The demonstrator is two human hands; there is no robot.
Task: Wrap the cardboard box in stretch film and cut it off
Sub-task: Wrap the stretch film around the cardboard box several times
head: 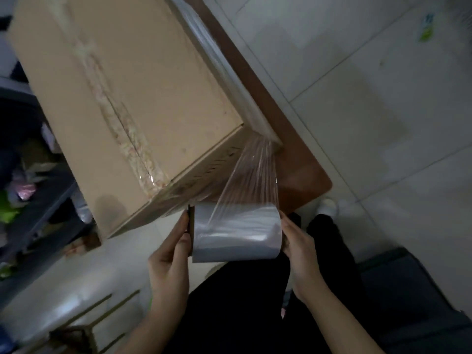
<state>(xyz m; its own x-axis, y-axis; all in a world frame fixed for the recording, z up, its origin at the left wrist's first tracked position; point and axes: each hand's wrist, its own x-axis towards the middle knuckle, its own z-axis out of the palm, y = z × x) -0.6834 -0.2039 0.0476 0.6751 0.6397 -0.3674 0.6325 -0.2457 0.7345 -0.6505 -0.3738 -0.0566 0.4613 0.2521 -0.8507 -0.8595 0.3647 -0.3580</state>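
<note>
A large cardboard box (122,93) with a taped seam stands on a small brown table (301,172). Layers of stretch film (219,70) lie on the box's right side. A stretched sheet of film (252,175) runs from the box's near right corner down to the roll of stretch film (237,232). The roll is held level in front of the box's near face. My left hand (171,256) grips the roll's left end. My right hand (298,244) grips its right end.
A dark shelf with mixed items (30,190) stands at the left. A pale cabinet or crate (71,297) is at the lower left and a dark seat (413,290) at the lower right. Tiled floor (370,111) spreads to the right. My dark-clothed legs (245,307) are below the roll.
</note>
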